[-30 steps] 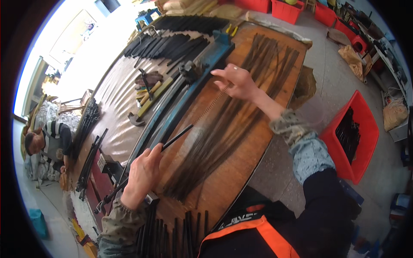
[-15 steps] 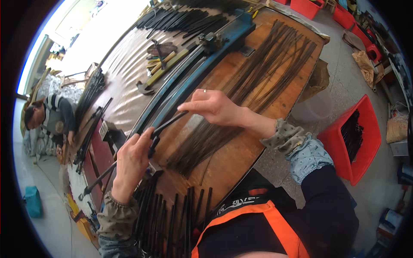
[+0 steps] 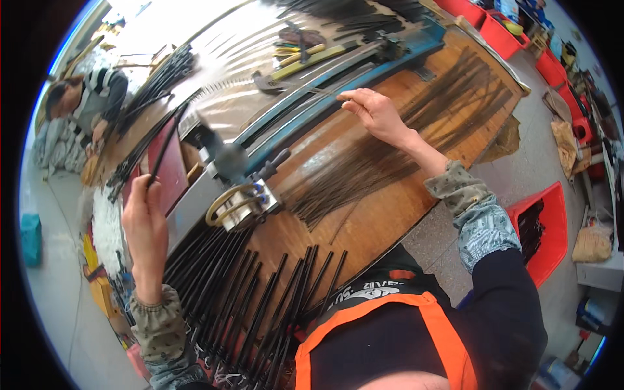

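My left hand point(image 3: 144, 224) is closed around a slim black rod point(image 3: 170, 140), which slants up and away from the fingers. My right hand point(image 3: 378, 118) is raised over the blue rail point(image 3: 338, 107), its fingertips pinched on a thin, blurred rod point(image 3: 305, 86) that runs leftward. Between my hands, nearer the left one, stands a metal clamping device point(image 3: 250, 205) with a yellowish hose. Many thin brown rods point(image 3: 403, 140) lie in a spread bundle on the wooden table point(image 3: 364, 218) below my right hand.
Several black rods point(image 3: 260, 286) stand bunched before me. A hammer point(image 3: 265, 83) and other tools lie beyond the rail. A co-worker point(image 3: 97, 97) bends over work at far left. A red bin point(image 3: 549, 231) holding dark pieces stands on the floor at right.
My hands have moved apart: the left went left and down with the black rod, the right went right and up. The clamping device, formerly mostly behind my left hand, now shows.
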A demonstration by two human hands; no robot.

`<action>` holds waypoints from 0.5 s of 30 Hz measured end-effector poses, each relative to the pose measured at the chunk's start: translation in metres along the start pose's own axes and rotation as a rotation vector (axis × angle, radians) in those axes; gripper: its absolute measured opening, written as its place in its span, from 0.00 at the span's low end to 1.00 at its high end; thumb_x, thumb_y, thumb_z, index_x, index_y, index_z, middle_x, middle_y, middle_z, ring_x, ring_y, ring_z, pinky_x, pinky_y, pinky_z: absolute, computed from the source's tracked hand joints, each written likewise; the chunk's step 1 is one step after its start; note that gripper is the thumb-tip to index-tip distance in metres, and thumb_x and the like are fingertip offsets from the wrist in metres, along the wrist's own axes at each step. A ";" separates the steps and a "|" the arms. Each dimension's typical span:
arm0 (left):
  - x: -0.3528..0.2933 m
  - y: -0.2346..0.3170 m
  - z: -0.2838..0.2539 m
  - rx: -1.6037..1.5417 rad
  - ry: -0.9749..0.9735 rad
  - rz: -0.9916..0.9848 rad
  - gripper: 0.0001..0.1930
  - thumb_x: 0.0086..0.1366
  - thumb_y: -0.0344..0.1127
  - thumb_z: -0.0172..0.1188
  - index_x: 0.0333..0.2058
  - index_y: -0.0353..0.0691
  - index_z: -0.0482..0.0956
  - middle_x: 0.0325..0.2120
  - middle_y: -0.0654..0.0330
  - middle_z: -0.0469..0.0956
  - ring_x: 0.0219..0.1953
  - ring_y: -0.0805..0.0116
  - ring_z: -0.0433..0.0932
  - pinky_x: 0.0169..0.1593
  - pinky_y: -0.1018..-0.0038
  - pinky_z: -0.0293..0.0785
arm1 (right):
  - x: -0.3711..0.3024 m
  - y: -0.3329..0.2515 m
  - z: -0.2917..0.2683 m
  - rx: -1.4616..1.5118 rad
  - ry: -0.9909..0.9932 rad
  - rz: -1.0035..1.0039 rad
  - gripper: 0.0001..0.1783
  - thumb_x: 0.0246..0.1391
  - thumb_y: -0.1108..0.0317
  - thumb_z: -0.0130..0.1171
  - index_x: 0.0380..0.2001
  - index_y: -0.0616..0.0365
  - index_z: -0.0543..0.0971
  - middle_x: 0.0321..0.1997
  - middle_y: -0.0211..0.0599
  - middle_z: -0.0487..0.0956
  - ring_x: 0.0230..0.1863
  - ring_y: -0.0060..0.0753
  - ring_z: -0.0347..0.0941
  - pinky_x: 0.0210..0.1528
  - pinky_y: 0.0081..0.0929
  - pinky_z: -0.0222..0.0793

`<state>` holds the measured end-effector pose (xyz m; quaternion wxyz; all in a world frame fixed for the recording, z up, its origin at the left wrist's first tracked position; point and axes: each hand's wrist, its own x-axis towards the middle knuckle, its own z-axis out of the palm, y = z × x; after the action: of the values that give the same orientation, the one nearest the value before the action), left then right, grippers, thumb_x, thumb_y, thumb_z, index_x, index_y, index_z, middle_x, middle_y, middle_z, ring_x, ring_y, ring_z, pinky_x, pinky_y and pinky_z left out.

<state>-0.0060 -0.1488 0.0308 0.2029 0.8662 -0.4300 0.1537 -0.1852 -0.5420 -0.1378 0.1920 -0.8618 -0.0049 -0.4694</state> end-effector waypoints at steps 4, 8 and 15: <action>-0.015 -0.015 -0.031 0.026 0.159 -0.028 0.09 0.71 0.32 0.55 0.45 0.36 0.77 0.24 0.49 0.75 0.23 0.62 0.70 0.29 0.68 0.67 | 0.032 -0.035 0.047 0.290 -0.396 0.405 0.13 0.65 0.62 0.57 0.43 0.60 0.81 0.25 0.31 0.79 0.28 0.20 0.74 0.33 0.23 0.72; -0.041 -0.035 -0.043 -0.020 0.297 -0.008 0.12 0.70 0.34 0.59 0.46 0.31 0.78 0.24 0.49 0.77 0.23 0.66 0.71 0.30 0.71 0.69 | 0.101 -0.110 0.110 0.739 -0.444 0.241 0.12 0.64 0.62 0.57 0.40 0.61 0.82 0.27 0.30 0.82 0.29 0.18 0.74 0.36 0.19 0.72; -0.121 -0.075 -0.065 0.026 0.205 -0.238 0.11 0.69 0.31 0.59 0.46 0.29 0.79 0.30 0.45 0.80 0.27 0.62 0.77 0.34 0.70 0.72 | 0.124 -0.147 0.183 0.534 -0.479 -0.160 0.13 0.57 0.55 0.64 0.36 0.52 0.86 0.30 0.42 0.83 0.35 0.37 0.80 0.41 0.34 0.74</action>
<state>-0.0218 0.0059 0.0173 0.2514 0.8935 -0.2991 0.2216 0.0036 -0.3656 -0.0780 0.3663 -0.8637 -0.2394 -0.2501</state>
